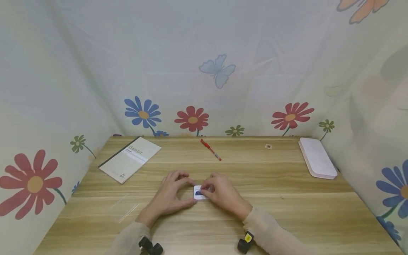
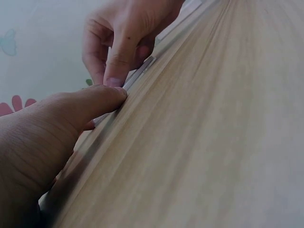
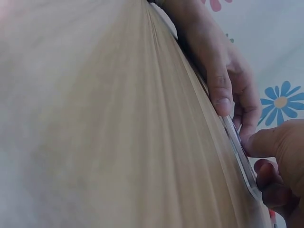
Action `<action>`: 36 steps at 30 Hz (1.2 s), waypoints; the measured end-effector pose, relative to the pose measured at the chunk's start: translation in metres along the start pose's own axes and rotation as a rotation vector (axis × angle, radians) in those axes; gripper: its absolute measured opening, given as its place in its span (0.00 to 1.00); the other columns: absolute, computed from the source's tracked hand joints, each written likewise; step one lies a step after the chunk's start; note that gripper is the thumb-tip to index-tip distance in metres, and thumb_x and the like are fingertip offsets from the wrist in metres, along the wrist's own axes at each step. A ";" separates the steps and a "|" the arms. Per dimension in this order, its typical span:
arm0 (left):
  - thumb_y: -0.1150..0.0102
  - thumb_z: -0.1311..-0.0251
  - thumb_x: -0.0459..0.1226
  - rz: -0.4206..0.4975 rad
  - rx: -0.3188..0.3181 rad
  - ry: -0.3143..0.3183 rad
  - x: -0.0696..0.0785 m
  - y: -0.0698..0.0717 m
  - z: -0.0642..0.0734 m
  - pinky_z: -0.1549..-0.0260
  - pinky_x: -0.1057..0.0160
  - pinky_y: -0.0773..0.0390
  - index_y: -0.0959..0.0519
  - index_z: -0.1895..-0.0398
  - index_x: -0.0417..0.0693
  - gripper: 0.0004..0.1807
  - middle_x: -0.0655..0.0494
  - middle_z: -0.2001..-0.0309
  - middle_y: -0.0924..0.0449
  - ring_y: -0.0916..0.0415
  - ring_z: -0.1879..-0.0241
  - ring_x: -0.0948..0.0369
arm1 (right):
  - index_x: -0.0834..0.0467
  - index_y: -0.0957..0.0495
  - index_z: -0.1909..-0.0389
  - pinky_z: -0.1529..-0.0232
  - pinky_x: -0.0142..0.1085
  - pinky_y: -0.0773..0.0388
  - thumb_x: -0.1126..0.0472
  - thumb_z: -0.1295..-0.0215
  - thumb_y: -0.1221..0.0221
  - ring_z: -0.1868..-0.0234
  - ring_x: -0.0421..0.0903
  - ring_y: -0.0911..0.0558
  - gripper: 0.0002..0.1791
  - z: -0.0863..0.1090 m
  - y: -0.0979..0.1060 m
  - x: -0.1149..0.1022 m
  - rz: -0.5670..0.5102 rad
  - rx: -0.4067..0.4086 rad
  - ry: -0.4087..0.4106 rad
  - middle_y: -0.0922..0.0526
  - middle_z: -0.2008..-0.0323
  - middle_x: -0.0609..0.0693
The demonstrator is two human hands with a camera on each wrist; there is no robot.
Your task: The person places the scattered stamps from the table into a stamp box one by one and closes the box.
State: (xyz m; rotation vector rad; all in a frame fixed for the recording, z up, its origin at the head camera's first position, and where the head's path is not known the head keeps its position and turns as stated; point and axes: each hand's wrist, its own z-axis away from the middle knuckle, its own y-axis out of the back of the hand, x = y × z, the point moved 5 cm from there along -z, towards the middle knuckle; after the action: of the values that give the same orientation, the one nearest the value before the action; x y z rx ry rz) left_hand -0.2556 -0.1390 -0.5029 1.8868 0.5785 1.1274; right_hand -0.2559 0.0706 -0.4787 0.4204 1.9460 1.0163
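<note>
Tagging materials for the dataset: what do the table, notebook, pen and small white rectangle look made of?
Table: wood or wood-look laminate, satin; streaky grain.
Notebook: paper or card cover, matte; printed, no glare.
Pen: probably plastic; red ends, paler section between.
Small white rectangle: possibly plastic; edge looks glossy, partly translucent in the right wrist view. Not certain.

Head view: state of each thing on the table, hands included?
White card: flat on table, between the hands
Left hand: thumb and fingers hold card's left side
Right hand: fingertips at card's face; can't tell if pinching anything
Notebook: closed, flat
Red pen: lying down; cap unclear
White slab-like item: lying flat
Small tag: flat
Clear strip: lying on table, outline faint
</note>
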 end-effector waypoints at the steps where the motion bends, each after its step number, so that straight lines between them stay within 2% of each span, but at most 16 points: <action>1: 0.22 0.43 0.67 -0.001 0.001 0.000 0.000 0.000 0.000 0.26 0.31 0.36 0.12 0.40 0.70 0.31 0.53 0.26 0.26 0.34 0.24 0.47 | 0.53 0.06 0.61 0.63 0.31 0.22 0.59 0.30 0.23 0.65 0.38 0.20 0.03 0.000 0.000 0.000 -0.001 -0.001 -0.002 0.16 0.63 0.43; 6: 0.23 0.43 0.68 -0.004 0.001 -0.002 0.000 0.000 0.000 0.26 0.31 0.35 0.13 0.39 0.71 0.31 0.53 0.26 0.26 0.34 0.24 0.47 | 0.53 0.06 0.58 0.62 0.33 0.22 0.59 0.28 0.25 0.64 0.38 0.21 0.03 -0.001 0.004 0.000 -0.011 0.005 -0.014 0.14 0.61 0.44; 10: 0.23 0.44 0.68 0.000 0.001 -0.001 0.000 0.000 0.000 0.26 0.31 0.36 0.13 0.39 0.72 0.31 0.54 0.26 0.26 0.34 0.24 0.48 | 0.52 0.06 0.55 0.63 0.33 0.23 0.58 0.25 0.27 0.65 0.39 0.23 0.04 -0.002 0.017 0.003 -0.055 0.030 -0.046 0.15 0.58 0.43; 13: 0.22 0.44 0.68 0.000 0.004 -0.002 0.000 0.000 0.000 0.26 0.31 0.36 0.13 0.40 0.71 0.31 0.54 0.26 0.26 0.34 0.24 0.48 | 0.53 0.07 0.53 0.65 0.32 0.24 0.58 0.26 0.26 0.66 0.40 0.23 0.06 -0.005 0.032 0.008 -0.118 0.080 -0.063 0.15 0.57 0.46; 16: 0.21 0.45 0.68 -0.007 0.008 -0.007 0.000 0.000 0.000 0.27 0.32 0.35 0.12 0.40 0.70 0.32 0.54 0.26 0.25 0.33 0.25 0.48 | 0.55 0.08 0.49 0.65 0.32 0.22 0.59 0.29 0.23 0.65 0.43 0.20 0.11 -0.009 0.051 0.015 -0.156 0.165 -0.048 0.13 0.55 0.52; 19: 0.21 0.45 0.67 -0.011 0.013 -0.011 0.001 0.000 0.000 0.27 0.33 0.34 0.12 0.40 0.70 0.31 0.54 0.27 0.25 0.32 0.25 0.48 | 0.57 0.10 0.43 0.63 0.38 0.17 0.59 0.33 0.21 0.62 0.48 0.15 0.19 -0.011 0.071 0.024 -0.160 0.259 -0.033 0.11 0.52 0.56; 22: 0.20 0.46 0.67 -0.015 0.013 -0.012 0.001 0.000 0.001 0.27 0.33 0.34 0.12 0.40 0.71 0.31 0.54 0.27 0.25 0.32 0.26 0.49 | 0.57 0.12 0.38 0.58 0.47 0.16 0.58 0.35 0.20 0.56 0.53 0.11 0.25 -0.010 0.089 0.037 -0.153 0.332 -0.048 0.10 0.49 0.56; 26: 0.21 0.46 0.68 -0.014 0.014 -0.012 0.000 0.000 0.002 0.27 0.33 0.34 0.13 0.40 0.73 0.32 0.55 0.28 0.25 0.32 0.26 0.49 | 0.58 0.16 0.32 0.50 0.56 0.18 0.57 0.35 0.19 0.47 0.57 0.12 0.31 -0.008 0.110 0.058 -0.167 0.387 -0.098 0.13 0.44 0.56; 30: 0.21 0.45 0.69 -0.009 0.018 -0.018 0.001 -0.001 0.000 0.28 0.33 0.33 0.13 0.39 0.74 0.32 0.55 0.27 0.25 0.31 0.26 0.50 | 0.57 0.21 0.27 0.44 0.54 0.21 0.56 0.34 0.20 0.40 0.58 0.15 0.36 -0.005 0.130 0.081 -0.176 0.431 -0.152 0.15 0.38 0.57; 36: 0.21 0.45 0.69 -0.010 0.019 -0.017 0.001 0.000 0.000 0.28 0.33 0.33 0.13 0.40 0.73 0.32 0.55 0.28 0.25 0.32 0.26 0.49 | 0.57 0.24 0.24 0.41 0.51 0.24 0.59 0.33 0.21 0.36 0.60 0.17 0.38 0.005 0.150 0.113 -0.191 0.510 -0.206 0.18 0.33 0.59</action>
State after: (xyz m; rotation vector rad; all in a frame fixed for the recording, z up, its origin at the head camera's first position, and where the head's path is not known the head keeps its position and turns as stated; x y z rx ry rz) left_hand -0.2549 -0.1383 -0.5029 1.9053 0.5904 1.1023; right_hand -0.3291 0.2345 -0.4232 0.5817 1.9969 0.3310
